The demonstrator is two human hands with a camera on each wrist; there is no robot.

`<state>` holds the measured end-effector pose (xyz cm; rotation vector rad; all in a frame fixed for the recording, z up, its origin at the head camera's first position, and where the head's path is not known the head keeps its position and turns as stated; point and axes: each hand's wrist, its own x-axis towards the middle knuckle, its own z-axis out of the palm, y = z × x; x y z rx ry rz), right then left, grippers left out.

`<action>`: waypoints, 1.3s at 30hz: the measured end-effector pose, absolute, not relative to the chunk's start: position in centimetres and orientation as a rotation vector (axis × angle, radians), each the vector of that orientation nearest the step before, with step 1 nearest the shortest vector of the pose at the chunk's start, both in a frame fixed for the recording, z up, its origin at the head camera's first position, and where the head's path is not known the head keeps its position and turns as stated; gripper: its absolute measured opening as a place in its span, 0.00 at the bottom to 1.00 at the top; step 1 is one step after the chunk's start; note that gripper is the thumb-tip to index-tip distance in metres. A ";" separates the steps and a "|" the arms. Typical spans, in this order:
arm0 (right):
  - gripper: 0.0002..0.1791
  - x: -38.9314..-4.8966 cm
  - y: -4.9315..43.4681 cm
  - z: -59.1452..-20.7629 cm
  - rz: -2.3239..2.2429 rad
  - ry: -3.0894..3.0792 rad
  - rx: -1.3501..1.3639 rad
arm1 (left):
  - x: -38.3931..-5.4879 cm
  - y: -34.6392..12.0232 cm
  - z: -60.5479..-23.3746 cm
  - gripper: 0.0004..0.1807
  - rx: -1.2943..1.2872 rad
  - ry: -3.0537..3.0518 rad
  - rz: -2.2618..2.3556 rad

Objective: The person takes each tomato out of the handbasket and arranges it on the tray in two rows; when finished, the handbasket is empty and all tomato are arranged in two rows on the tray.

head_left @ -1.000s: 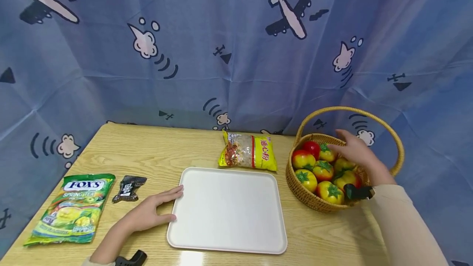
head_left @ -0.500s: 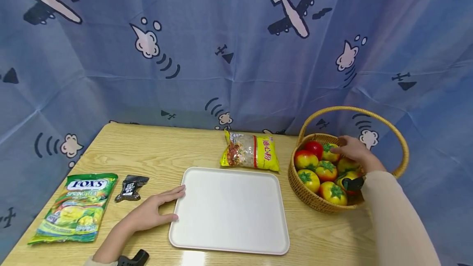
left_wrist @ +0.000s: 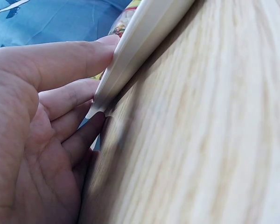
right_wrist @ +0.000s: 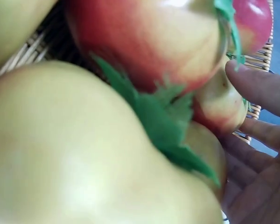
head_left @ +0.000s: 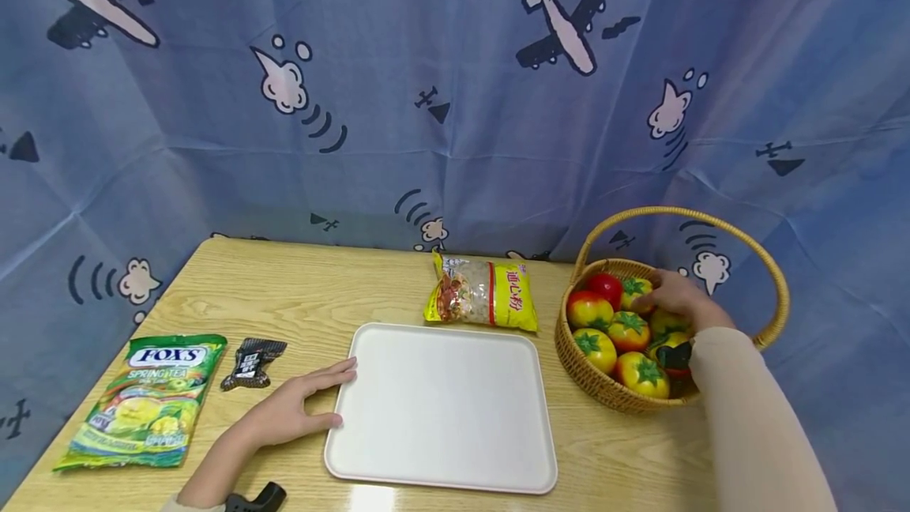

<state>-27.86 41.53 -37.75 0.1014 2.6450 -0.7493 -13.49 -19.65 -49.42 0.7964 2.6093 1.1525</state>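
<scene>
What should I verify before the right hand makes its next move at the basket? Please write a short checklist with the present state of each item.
1. Left hand at the tray: ok, fingertips touch its left edge.
2. Basket upright: ok, handle raised.
3. Right hand in position: ok, it is at the back fruit.
4. Firm grip on that fruit: cannot tell, the fingers are partly hidden.
5. Fruit out of the basket: not ok, it lies inside.
6. Yellow bag away from the space between basket and tray: ok, it lies behind the tray.

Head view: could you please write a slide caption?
Left hand touching a white tray, right hand on fruit in a basket.
</scene>
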 end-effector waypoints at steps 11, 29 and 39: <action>0.39 -28.5 41.3 -38.6 -0.616 2.735 0.022 | -13.6 -19.6 -49.4 0.35 0.807 2.626 1.136; 0.43 -27.8 41.6 -38.9 -0.587 2.826 0.012 | -13.6 -19.7 -49.7 0.34 0.803 2.620 1.151; 0.47 -27.0 41.8 -38.3 -0.618 2.941 0.044 | -13.6 -19.7 -49.6 0.35 0.788 2.619 1.151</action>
